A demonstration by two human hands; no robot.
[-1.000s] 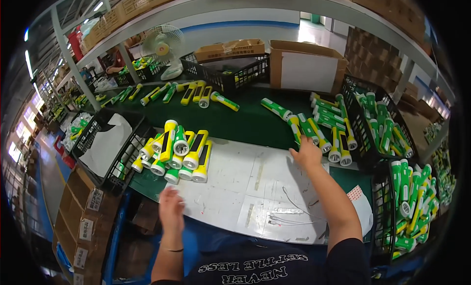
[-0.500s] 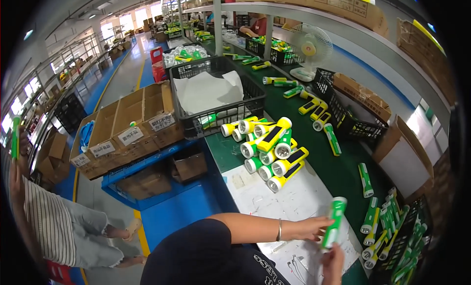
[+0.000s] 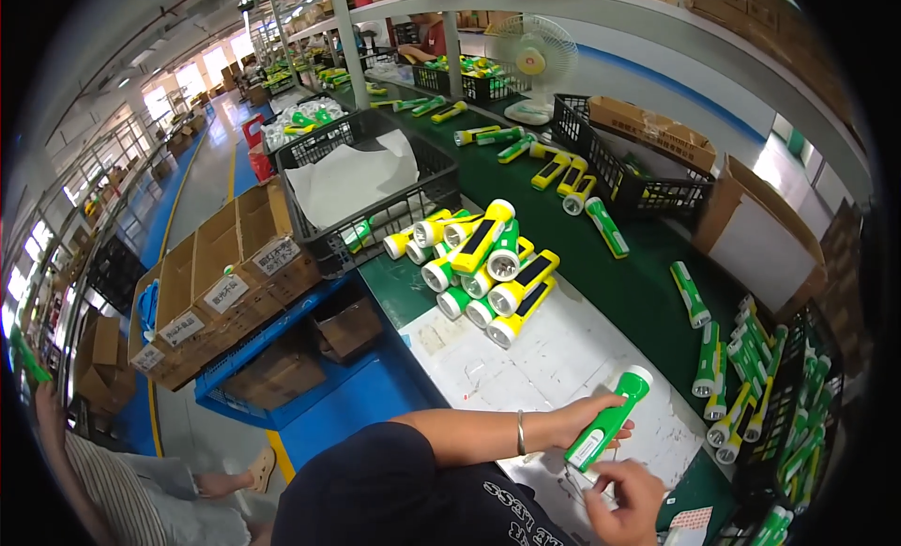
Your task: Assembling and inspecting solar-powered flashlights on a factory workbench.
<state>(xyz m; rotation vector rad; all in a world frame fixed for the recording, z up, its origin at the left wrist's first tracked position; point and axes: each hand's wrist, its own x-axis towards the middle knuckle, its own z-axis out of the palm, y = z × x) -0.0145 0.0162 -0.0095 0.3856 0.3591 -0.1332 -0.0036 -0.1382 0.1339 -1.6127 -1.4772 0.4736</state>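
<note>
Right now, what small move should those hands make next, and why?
Perhaps steady the green flashlight in the left hand and bring the right hand to its lower end: the left hand grips its body, the white head points the other way, and the right hand is curled close by that end. Whether it pinches anything is unclear.

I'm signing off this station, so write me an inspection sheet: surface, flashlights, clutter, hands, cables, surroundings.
Surface: white board on a green bench; scuffs and small marks.
Flashlights: one green flashlight in hand; stacked flashlights at the board's far end; loose flashlights beyond.
Clutter: red-dotted sheet near the lower right.
Hands: left hand grips the green flashlight; right hand by its lower end, grip unclear.
Cables: pale cable beside the right hand; connection cannot be told.
Surroundings: paper-lined black crate, fan, cardboard box; another person at left.
</note>
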